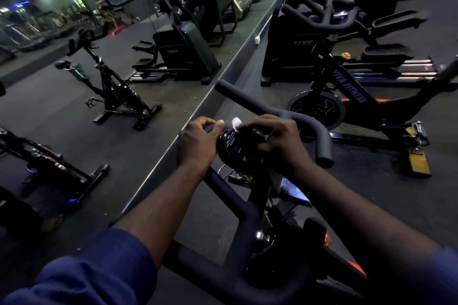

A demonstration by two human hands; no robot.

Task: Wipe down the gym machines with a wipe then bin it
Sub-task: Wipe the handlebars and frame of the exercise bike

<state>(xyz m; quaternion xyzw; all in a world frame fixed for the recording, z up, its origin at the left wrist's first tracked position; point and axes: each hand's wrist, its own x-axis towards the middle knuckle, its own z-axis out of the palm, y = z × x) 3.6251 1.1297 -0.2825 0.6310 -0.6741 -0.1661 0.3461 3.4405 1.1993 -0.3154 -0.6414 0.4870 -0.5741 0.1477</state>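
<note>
Because the spin bike (244,228) stands in dim light, its black handlebar (250,100) and black console (233,148) hard to tell apart, the main risk I see is patchy cleaning: a part could be passed over without it showing. Both of the handlebar's long horns, reaching forward and to the right, are bare of hands, and they look the easiest to forget. The console, a small rounded display unit at the bar's middle, may sit on a light bracket, so hard rubbing could twist it or press its buttons. The left hand (195,143) curls round the console's left edge as if to steady it. If that grip slackens, the unit may turn under pressure. The right hand (275,141) lies over the console's upper right, fingertips pinching the wipe (236,122), which shows white at the console's top edge. Bunched so small, it likely meets little surface, and could slip from the fingertips to the floor (371,193).
</note>
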